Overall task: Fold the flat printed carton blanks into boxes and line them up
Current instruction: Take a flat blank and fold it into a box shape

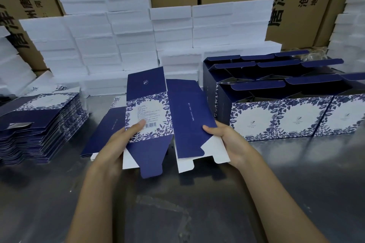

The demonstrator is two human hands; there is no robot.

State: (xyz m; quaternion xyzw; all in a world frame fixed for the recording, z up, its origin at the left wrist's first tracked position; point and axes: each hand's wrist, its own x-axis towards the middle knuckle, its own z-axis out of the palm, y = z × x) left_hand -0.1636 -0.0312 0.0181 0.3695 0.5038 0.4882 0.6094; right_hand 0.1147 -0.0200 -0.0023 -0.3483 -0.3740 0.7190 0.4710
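While both hands grip its side edges, carton blank (156,116) hangs above bare table (197,213).

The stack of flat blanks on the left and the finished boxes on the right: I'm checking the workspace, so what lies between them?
In the head view, between the stack of flat blanks and the finished boxes, both hands hold a half-opened carton above another flat blank.
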